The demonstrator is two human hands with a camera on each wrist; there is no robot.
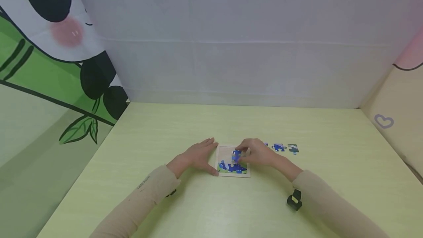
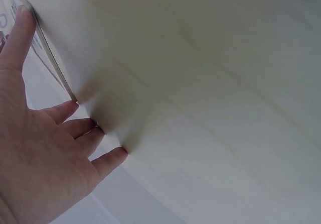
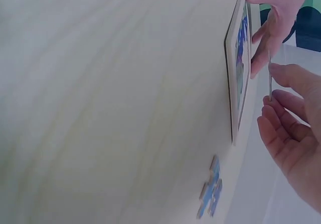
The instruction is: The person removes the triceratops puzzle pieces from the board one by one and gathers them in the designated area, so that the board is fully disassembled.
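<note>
A small square jigsaw tray (image 1: 225, 152) with a pale wooden rim lies on the table; blue dinosaur pieces (image 1: 232, 168) fill its lower part, and the upper part shows bare wood. My left hand (image 1: 199, 155) spreads along the tray's left side, thumb at the near corner and index fingertip at the far one. Between thumb and fingertips my right hand (image 1: 260, 152) pinches a blue jigsaw piece (image 1: 236, 155) over the tray. Seen edge-on in the right wrist view, that thin piece (image 3: 270, 83) is raised above the tray.
Right of the tray lie loose jigsaw pieces, among them a blue one (image 1: 279, 147) and a green-and-blue one (image 1: 293, 148); another is partly hidden behind my right hand. A pale wall (image 1: 244, 69) rises at the table's (image 1: 165, 127) back edge.
</note>
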